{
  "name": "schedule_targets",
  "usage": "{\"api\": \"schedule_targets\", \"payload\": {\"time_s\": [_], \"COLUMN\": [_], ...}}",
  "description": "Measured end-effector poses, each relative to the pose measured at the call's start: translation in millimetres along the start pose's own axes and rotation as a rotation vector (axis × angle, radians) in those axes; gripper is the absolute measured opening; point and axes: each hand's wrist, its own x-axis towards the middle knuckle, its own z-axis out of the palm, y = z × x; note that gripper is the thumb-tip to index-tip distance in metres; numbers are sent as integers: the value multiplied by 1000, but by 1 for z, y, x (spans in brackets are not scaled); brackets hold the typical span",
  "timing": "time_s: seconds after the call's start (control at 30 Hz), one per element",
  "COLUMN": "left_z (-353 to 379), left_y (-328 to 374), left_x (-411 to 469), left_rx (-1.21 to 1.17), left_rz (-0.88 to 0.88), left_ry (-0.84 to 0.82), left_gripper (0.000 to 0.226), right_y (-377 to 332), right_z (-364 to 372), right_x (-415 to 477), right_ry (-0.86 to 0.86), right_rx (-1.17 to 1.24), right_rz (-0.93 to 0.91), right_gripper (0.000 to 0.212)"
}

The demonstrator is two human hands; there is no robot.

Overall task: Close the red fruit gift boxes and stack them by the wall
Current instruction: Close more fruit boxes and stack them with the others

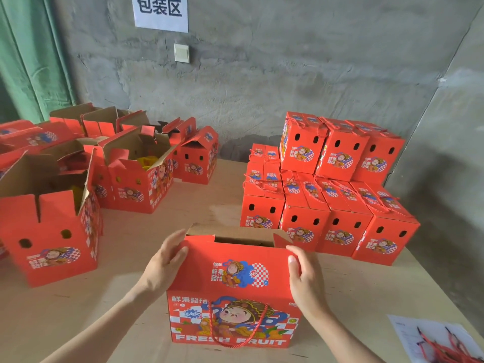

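Observation:
A red fruit gift box [235,297] stands on the wooden table [146,231] right in front of me. Its top is partly open and its red rope handle hangs down the front. The near top flap leans over the opening. My left hand [165,260] holds the flap's left edge between thumb and fingers. At the flap's right edge, my right hand [303,279] holds it the same way. A two-level stack of closed red boxes [327,192] sits at the right, by the grey wall.
Several open red boxes [136,174] with raised flaps crowd the table's left side, and the nearest open box [49,226] is close to my left arm. A sheet of paper with red cords [440,341] lies at the lower right. A green curtain [31,61] hangs at the left.

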Motion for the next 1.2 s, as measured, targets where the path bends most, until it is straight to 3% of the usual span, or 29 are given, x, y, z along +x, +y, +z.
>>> {"api": "schedule_targets", "payload": {"time_s": [0.07,0.17,0.2,0.33,0.4,0.53,0.6,0.73,0.83,1.0,1.2], "left_z": [2,5,6,7,6,9,13,28,36,37,36], "left_y": [1,-2,-4,-6,-5,8,16,19,15,15,19], "left_x": [0,-1,-1,1,0,-1,1,8,6,5,1], "left_rx": [12,336,410,558,590,887,1097,1207,1147,1117,1151], "left_rz": [40,149,181,290,273,231,253,295,308,348,371], "left_ry": [-8,12,12,-9,-71,-286,-354,-432,-382,-310,-279], "left_gripper": [35,19,26,50,70,126,139,130,119,108,105], "right_y": [2,4,3,8,10,5,0,-6,-6,-5,-2], "right_z": [-1,-2,-3,-9,-11,-8,-6,1,4,5,10], "right_x": [0,-2,-2,3,6,16,21,23,20,20,16], "right_ry": [-2,-85,-134,-481,-557,-643,-705,-713,-697,-622,-547], "right_rx": [-53,-178,-214,-507,-605,-669,-657,-622,-591,-524,-451], "right_rz": [-37,-98,-111,-183,-240,-303,-266,-268,-273,-301,-332], "right_gripper": [26,44,53,110,131,126,129,131,134,109,102]}}
